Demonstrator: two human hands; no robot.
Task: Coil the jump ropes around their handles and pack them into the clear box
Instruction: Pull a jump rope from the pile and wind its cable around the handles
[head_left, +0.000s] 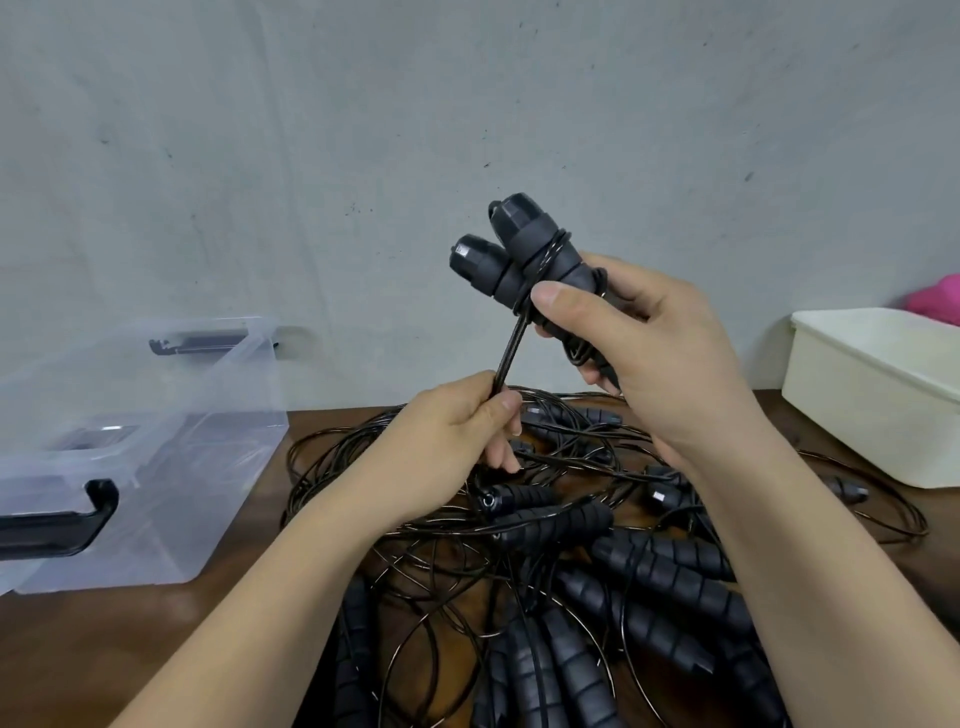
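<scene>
**Handles up, cord taut**

My right hand (660, 332) is wrapped round the paired handles (514, 244), raised above the table (156, 623). My left hand (457, 431) pinches their cord (511, 353) taut just below. The clear box (156, 415) sits left, with bare wood between it and the rope pile (597, 545). The white tub (883, 395) is at right. The frame cuts off both the tub and the pile.

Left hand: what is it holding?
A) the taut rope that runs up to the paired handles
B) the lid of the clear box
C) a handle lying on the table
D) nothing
A: the left hand pinches the rope, which runs straight up to the handles gripped together in the right hand.
</scene>
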